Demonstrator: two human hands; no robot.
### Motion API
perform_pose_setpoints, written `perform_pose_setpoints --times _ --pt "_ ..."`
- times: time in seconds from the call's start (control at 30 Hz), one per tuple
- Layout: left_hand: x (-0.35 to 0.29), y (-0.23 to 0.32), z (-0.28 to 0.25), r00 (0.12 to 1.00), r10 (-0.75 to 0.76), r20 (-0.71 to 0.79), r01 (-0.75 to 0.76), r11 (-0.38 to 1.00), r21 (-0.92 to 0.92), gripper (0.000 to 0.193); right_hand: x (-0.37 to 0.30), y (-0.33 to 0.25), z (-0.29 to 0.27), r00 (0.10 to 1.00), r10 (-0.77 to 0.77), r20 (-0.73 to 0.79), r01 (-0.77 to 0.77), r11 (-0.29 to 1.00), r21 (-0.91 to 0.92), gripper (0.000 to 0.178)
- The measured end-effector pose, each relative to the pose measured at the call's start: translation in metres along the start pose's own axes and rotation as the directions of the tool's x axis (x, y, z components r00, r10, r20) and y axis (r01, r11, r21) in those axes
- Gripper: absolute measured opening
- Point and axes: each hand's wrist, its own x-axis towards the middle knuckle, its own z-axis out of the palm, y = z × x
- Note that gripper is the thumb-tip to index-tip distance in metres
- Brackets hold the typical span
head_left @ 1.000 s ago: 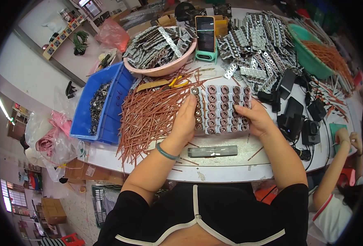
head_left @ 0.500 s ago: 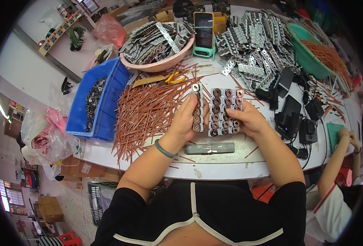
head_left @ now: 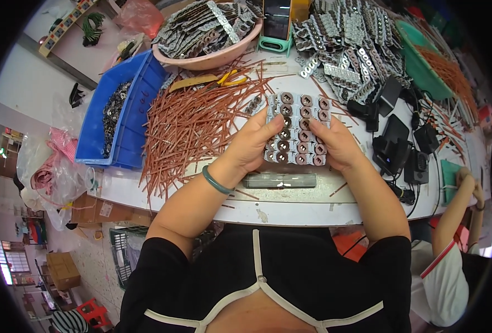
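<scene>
Both my hands hold grey metal strips [head_left: 293, 133] set with rows of round brown pieces, lined up side by side above the table. My left hand [head_left: 250, 143], with a green bangle on its wrist, grips the left edge, thumb on top. My right hand [head_left: 340, 145] grips the right edge, thumb over the face of the strips. The fingers beneath are hidden. Part of a similar dark strip [head_left: 253, 104] shows just beyond my left hand; whether it is held or lying there I cannot tell. Below the strips lies a long clear case [head_left: 281, 181].
Thin brown sticks [head_left: 187, 125] are heaped at left, beside a blue bin [head_left: 128, 158] of small dark parts. Yellow-handled pliers [head_left: 232, 81], a pink basin [head_left: 212, 60] of strips and a phone [head_left: 276, 21] stand beyond. Right are black adapters [head_left: 393, 150] and another person's hands [head_left: 469, 186].
The strips in my two hands were apart and now sit together as one group. The strip in my left hand has turned from edge-on to face up. The whole view has shifted slightly.
</scene>
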Motion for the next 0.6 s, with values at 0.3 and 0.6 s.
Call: perform_pose_setpoints --times 0.3,0.6 --pt "0.006 -0.008 0.004 0.984 0.010 -0.179 0.021 0.985 0.171 0.040 0.005 0.005 0.003 0.995 -0.032 -0.092 0.022 0.994 -0.107 0.041" --pt "-0.002 -0.005 0.004 0.998 -0.032 -0.056 0.041 0.984 0.171 0.052 0.004 0.013 -0.008 0.999 -0.017 -0.035 0.014 0.995 -0.097 0.038"
